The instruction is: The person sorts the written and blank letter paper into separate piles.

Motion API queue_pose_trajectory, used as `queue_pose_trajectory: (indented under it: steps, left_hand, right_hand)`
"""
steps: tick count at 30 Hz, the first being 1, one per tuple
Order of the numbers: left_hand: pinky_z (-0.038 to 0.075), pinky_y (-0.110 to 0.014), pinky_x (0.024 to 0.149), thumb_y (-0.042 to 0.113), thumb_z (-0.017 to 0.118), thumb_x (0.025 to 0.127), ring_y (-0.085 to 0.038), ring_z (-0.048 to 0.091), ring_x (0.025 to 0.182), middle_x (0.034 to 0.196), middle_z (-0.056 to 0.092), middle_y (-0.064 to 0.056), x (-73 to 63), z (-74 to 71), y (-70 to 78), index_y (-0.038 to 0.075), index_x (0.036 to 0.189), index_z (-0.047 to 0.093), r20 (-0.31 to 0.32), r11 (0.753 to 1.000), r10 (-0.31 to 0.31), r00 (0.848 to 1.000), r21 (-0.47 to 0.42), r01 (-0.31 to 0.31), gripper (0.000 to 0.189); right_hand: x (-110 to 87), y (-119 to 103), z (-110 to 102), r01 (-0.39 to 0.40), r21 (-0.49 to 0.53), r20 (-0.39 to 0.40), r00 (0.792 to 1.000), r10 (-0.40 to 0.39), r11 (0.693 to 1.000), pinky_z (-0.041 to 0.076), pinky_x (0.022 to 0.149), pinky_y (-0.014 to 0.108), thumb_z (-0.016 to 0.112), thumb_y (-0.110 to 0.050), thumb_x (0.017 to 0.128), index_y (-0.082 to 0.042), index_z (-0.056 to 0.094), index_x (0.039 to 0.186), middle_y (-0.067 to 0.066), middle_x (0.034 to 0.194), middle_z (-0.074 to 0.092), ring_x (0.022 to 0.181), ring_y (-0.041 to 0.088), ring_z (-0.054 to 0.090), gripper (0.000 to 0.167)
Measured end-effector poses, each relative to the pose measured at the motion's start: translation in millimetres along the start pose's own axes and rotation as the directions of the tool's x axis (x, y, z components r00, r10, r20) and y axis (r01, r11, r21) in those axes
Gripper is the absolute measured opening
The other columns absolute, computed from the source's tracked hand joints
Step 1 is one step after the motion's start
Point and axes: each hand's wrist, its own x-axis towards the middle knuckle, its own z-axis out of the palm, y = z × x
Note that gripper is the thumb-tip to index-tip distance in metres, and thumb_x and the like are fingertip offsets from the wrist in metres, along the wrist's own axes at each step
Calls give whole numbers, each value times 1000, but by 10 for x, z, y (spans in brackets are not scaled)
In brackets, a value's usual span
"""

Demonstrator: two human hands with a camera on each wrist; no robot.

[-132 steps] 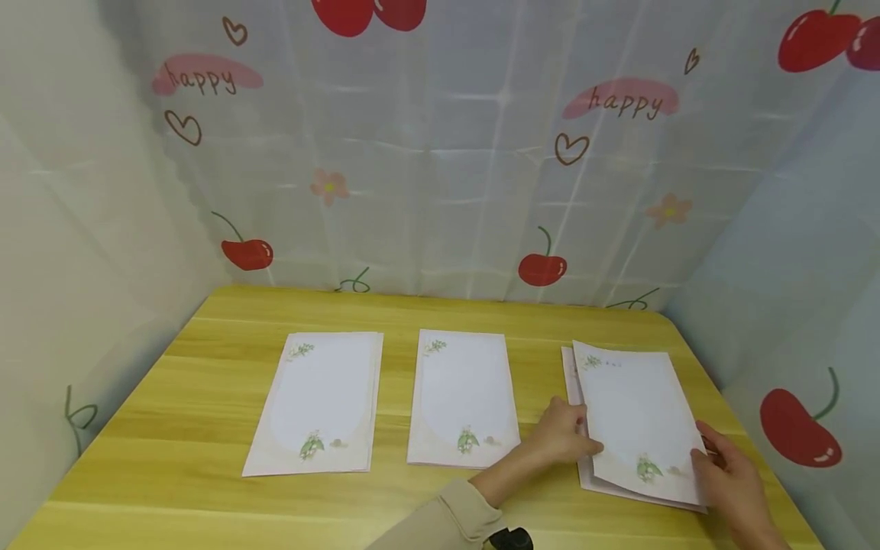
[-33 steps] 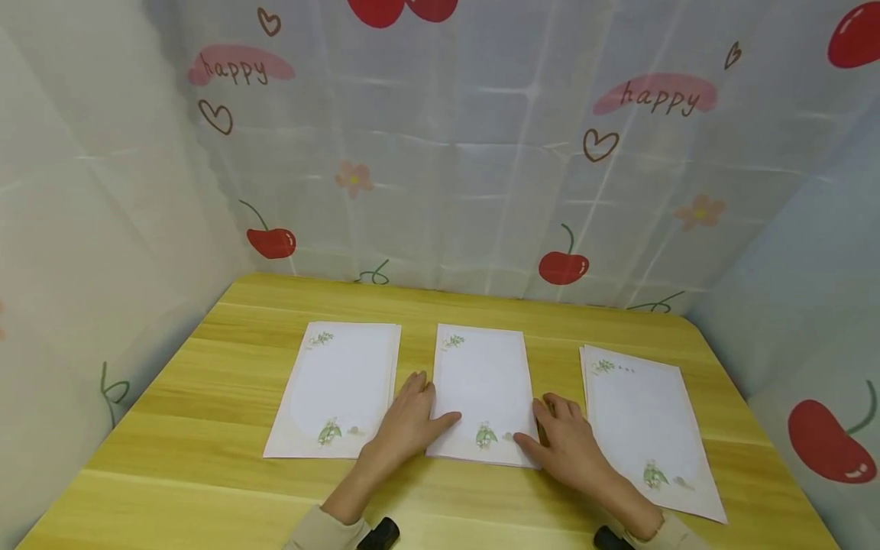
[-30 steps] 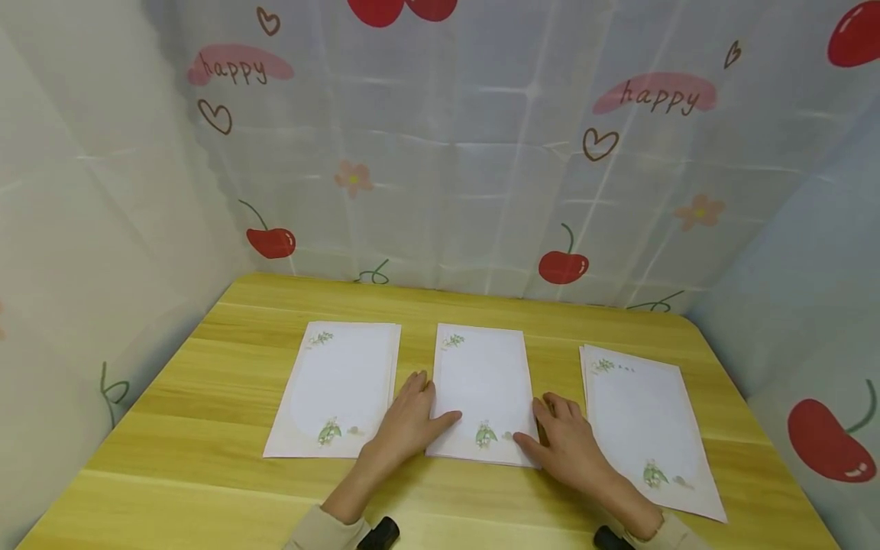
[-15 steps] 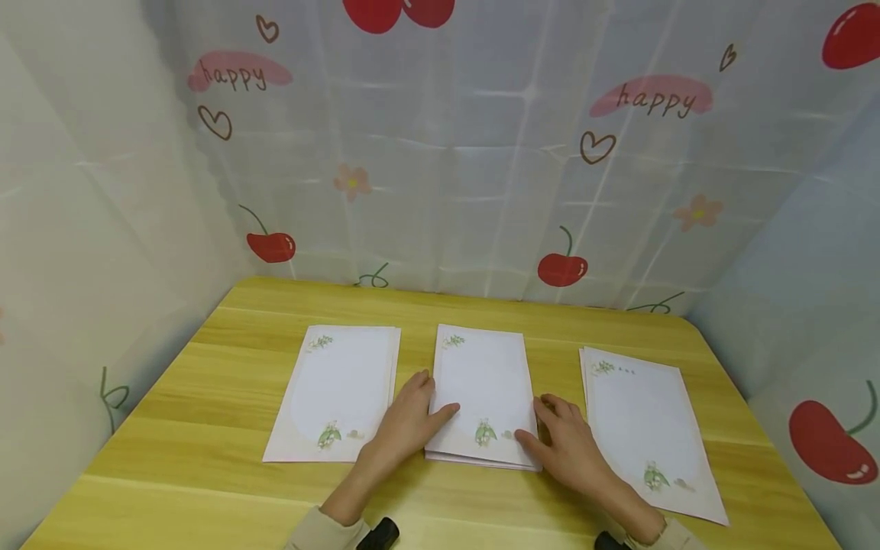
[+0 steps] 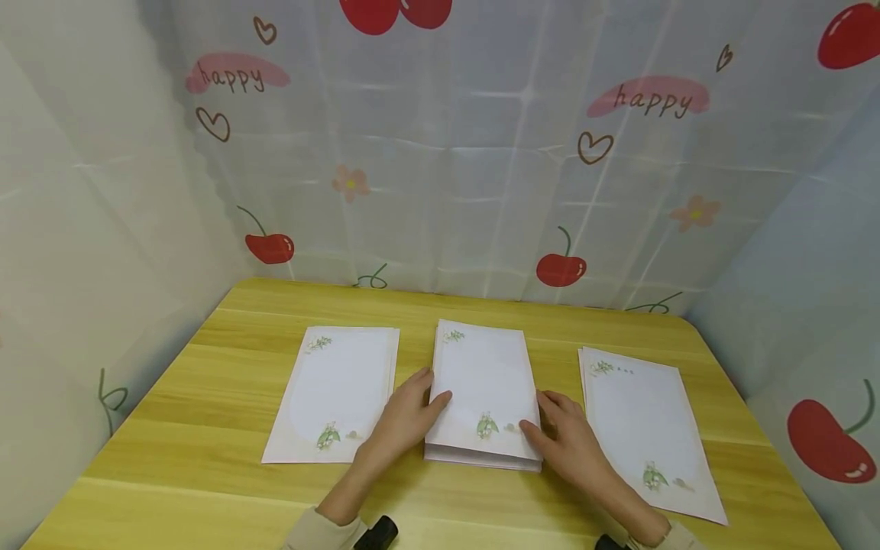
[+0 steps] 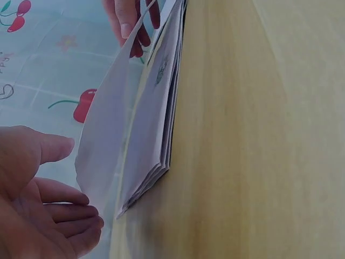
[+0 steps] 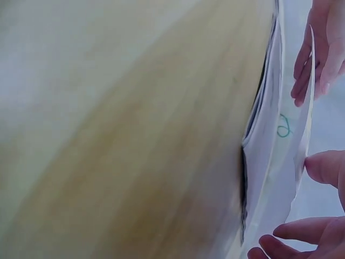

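A sheet of letter paper (image 5: 484, 382) with a green floral print is raised off the middle paper stack (image 5: 481, 460). My left hand (image 5: 406, 416) holds its left edge, thumb over the top face. On the opposite edge my right hand (image 5: 567, 441) grips with the thumb above and fingers below. In the left wrist view, a gap separates the bowed sheet (image 6: 105, 129) from the stack (image 6: 151, 127). The right wrist view shows the right thumb against the sheet (image 7: 303, 145), and the stack (image 7: 264, 118) lies lower on the table.
One more paper stack (image 5: 340, 393) lies on the left and another (image 5: 646, 428) on the right, slightly turned, with small marks near its top. All rest on a yellow wood-grain table (image 5: 186, 412). A cherry-print curtain (image 5: 447, 214) stands behind the table.
Both hands went from the right stack to the middle one. Over the last second the top sheet has risen, and a gap has opened at its near edge.
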Motion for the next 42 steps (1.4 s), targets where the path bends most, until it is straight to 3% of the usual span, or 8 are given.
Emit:
queue_pose_trajectory:
  steps: [7,11,13,16,19,21,32,42]
  left_hand:
    - [33,-55,110,21,59,100,-44,39,135,144,44,-31,-15,-67,26,-15,138,46,-36,1000,5,999,-26,-5,54]
    - [42,-52,103,11,61,99,-42,51,126,135,54,-28,-12,-84,3,-14,137,49,-83,996,-3,997,-89,-5,47]
    - [48,-49,97,7,62,97,-39,58,116,126,60,-24,-4,-86,-18,-13,135,51,-108,991,-20,994,-132,6,45]
    - [54,-42,87,4,66,94,-31,62,101,113,65,-18,13,-87,-45,-11,134,54,-138,981,-68,988,-191,41,45]
    - [54,-38,82,3,69,91,-27,61,94,108,65,-15,18,-88,-69,-10,133,56,-162,974,-99,982,-220,62,46]
    - [54,-37,81,2,70,89,-26,61,91,107,66,-15,18,-86,-88,-10,132,57,-172,971,-106,979,-229,64,46]
    - [55,-39,80,2,71,89,-27,64,90,106,68,-15,17,-206,-148,-7,132,59,-188,979,-108,976,-188,72,45]
    - [55,-38,77,1,71,88,-27,65,88,105,68,-15,-56,-335,-258,-6,131,60,-247,978,-136,959,-188,90,45]
  right_hand:
    - [42,-59,-15,-2,45,-25,1000,3,999,43,96,60,71,-23,94,12,53,135,29,132,53,123,46,48,57]
    - [76,-126,-3,-84,191,-9,996,87,978,50,93,51,68,-18,95,8,50,139,23,130,55,117,38,55,54]
    - [89,-169,9,-163,290,17,986,165,943,53,90,41,67,-14,96,5,48,142,20,128,57,111,32,59,54]
    - [105,-225,43,-280,416,52,957,284,865,53,80,27,66,-9,96,1,48,145,17,123,60,98,24,62,53]
    - [114,-262,87,-335,496,64,934,351,801,50,71,21,66,-6,95,-1,50,144,18,118,61,89,20,60,52]
    - [116,-280,118,-342,516,65,930,363,785,50,69,20,66,-5,94,-2,51,143,18,116,61,86,19,59,52]
    - [178,-351,260,-314,554,38,935,353,771,48,67,19,67,-3,93,-2,53,142,19,114,60,82,19,57,51]
    - [267,-433,444,-290,570,22,941,339,769,43,57,21,66,0,92,-1,55,139,18,110,62,73,17,51,49]
